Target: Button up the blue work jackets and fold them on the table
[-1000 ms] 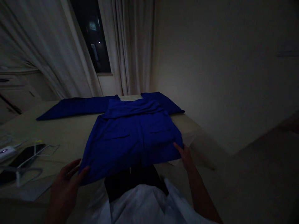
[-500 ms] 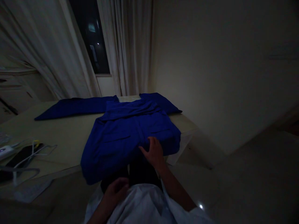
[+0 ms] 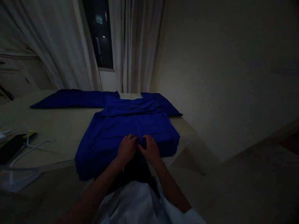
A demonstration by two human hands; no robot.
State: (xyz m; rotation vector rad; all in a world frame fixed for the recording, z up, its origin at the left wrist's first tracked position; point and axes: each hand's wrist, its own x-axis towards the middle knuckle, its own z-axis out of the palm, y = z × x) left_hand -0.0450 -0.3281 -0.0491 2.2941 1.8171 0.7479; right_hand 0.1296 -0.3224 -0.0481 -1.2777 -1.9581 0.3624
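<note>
A dark blue long-sleeved shirt (image 3: 121,119) lies spread over the table, its lower part hanging past the front edge. Two pocket-like lines run across it on either side of a central front strip. At that strip, my left hand (image 3: 127,147) is closed on the cloth with its fingertips together. Close beside it my right hand (image 3: 151,150) curls its thumb and fingers onto the same strip. The fingertips of both hands nearly meet. Dim light hides what small part of the shirt lies between them.
A pale table (image 3: 58,124) carries the shirt. On its left lie a dark phone (image 3: 16,146) and a white cable (image 3: 28,152). Curtains (image 3: 137,46) and a dark window (image 3: 100,37) stand behind. A plain wall (image 3: 210,68) rises on the right.
My left hand has risen from near my lap to the shirt's front, beside my right hand. The right hand has stayed near the strip and closed in. The view has shifted slightly.
</note>
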